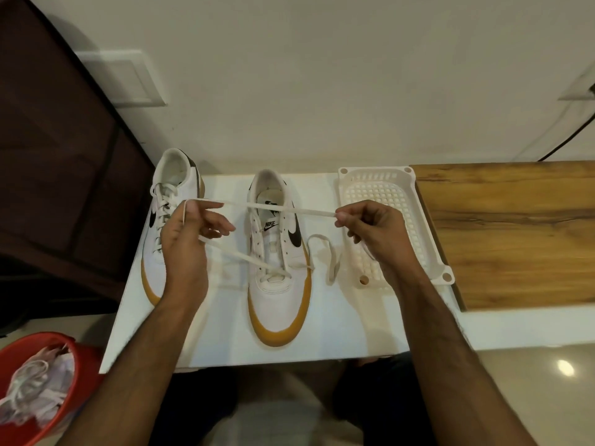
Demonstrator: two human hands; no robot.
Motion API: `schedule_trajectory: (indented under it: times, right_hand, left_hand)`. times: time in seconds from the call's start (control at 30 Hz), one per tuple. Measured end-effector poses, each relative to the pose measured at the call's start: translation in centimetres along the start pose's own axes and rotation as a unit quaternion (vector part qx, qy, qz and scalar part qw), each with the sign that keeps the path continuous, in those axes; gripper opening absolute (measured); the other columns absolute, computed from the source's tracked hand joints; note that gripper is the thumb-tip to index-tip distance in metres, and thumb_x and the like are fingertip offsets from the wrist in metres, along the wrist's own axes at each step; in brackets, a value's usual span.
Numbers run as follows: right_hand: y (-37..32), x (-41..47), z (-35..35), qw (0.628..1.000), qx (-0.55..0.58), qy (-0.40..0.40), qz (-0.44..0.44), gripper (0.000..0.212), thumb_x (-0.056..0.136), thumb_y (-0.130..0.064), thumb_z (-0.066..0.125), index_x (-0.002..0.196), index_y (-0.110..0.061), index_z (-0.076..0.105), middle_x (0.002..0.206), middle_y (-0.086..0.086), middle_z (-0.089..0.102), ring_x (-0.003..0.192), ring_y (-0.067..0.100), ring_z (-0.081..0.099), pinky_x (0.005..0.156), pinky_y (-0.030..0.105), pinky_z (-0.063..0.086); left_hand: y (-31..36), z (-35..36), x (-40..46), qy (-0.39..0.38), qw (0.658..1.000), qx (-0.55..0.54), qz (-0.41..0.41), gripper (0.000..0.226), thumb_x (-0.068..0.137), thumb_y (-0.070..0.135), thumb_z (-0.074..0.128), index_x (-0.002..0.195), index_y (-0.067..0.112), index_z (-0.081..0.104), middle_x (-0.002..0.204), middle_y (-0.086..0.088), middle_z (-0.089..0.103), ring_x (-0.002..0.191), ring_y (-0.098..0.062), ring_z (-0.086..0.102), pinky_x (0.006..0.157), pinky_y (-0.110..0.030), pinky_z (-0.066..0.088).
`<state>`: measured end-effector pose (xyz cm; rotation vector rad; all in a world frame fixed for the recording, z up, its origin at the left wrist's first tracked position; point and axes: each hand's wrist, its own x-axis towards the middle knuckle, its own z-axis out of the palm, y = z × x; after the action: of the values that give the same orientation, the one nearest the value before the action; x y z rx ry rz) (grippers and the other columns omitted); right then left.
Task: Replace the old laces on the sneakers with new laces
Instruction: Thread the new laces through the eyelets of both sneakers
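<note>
A white counter [354, 323] stands against a pale wall [289, 75], with a wood-grain top [508, 233] adjoining it at 3 o'clock and a dark brown cabinet [58, 156] at 9 o'clock. A glossy tiled floor [531, 365] shows below.

On the counter, a white ribbed plastic basket [386, 188] lies at 2 o'clock, just beside the right sneaker [278, 304]. A red bucket [77, 381] holding crumpled pale laces sits at 7 o'clock, off the counter. A black cable hangs down the wall at 2 o'clock.

The right sneaker sits at the centre, toe toward the person, with a cream lace [277, 207] threaded only through its lowest eyelets. The left sneaker [167, 194] at 10 o'clock is fully laced. The left hand [190, 239] pinches one stretch of the lace, the fingers curled round it; the right hand [376, 226] pinches the other end between thumb and forefinger. The lace runs taut between them above the right sneaker's opening, and a loose loop rests on the counter beside it.

The left hand covers most of the left sneaker's middle. The bucket is cut off by the picture's edge, and its contents are hard to make out.
</note>
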<state>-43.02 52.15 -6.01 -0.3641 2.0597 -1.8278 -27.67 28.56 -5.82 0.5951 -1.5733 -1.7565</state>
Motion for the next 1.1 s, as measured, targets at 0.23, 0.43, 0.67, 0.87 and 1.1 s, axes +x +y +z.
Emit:
schedule_trajectory:
  times: [0.23, 0.43, 0.67, 0.87, 1.1]
  right_hand:
    - [0.7, 0.2, -0.8, 0.995, 0.041, 0.076, 0.059, 0.018, 0.087, -0.020, 0.079, 0.099, -0.007, 0.076, 0.083, 0.005, 0.075, 0.062, 0.005, 0.057, 0.063, 0.026, 0.049]
    - [0.3, -0.1, 0.2, 0.999, 0.034, 0.020, 0.017, 0.011, 0.091, -0.012, 0.073, 0.101, -0.010, 0.076, 0.090, 0.006, 0.078, 0.073, 0.010, 0.061, 0.065, 0.027, 0.047]
    - [-0.8, -1.4, 4.4, 0.984, -0.005, -0.174, -0.042, 0.010, 0.089, -0.001, 0.074, 0.098, -0.003, 0.074, 0.082, 0.007, 0.076, 0.072, 0.005, 0.063, 0.066, 0.014, 0.046]
    - [-1.3, -1.5, 4.8, 0.984, -0.002, -0.170, -0.060, 0.012, 0.084, -0.003, 0.080, 0.094, 0.000, 0.073, 0.081, 0.012, 0.076, 0.069, 0.006, 0.065, 0.065, 0.014, 0.047]
    - [-0.2, -0.5, 1.5, 0.999, 0.040, -0.032, 0.014, 0.011, 0.090, -0.010, 0.073, 0.100, -0.010, 0.079, 0.098, 0.003, 0.078, 0.083, 0.011, 0.065, 0.075, 0.029, 0.052]
  left_hand:
    - [-0.2, -1.3, 0.7, 0.108, 0.960, -0.234, -0.105, 0.034, 0.108, 0.021, 0.033, 0.122, 0.016, 0.063, 0.088, 0.001, 0.068, 0.072, -0.011, 0.058, 0.070, -0.026, 0.049]
    - [0.4, -0.5, 0.2, 0.070, 0.994, 0.078, 0.027, 0.021, 0.100, 0.008, 0.051, 0.114, 0.012, 0.066, 0.094, 0.004, 0.068, 0.080, -0.010, 0.058, 0.072, -0.028, 0.047]
    - [-1.2, 2.2, -1.9, -0.300, 0.857, 0.372, 0.194, 0.032, 0.098, 0.037, 0.064, 0.125, 0.021, 0.066, 0.100, 0.019, 0.064, 0.088, -0.005, 0.061, 0.082, -0.033, 0.051]
    - [-1.2, 2.1, -1.5, -0.233, 0.857, 0.388, 0.244, 0.022, 0.091, 0.034, 0.070, 0.082, 0.021, 0.055, 0.075, 0.023, 0.048, 0.067, 0.000, 0.049, 0.066, -0.027, 0.040]
    - [-0.1, 0.4, -0.4, -0.123, 0.939, 0.282, 0.155, 0.035, 0.090, 0.020, 0.076, 0.068, 0.006, 0.052, 0.064, 0.004, 0.042, 0.060, -0.010, 0.037, 0.059, -0.022, 0.032]
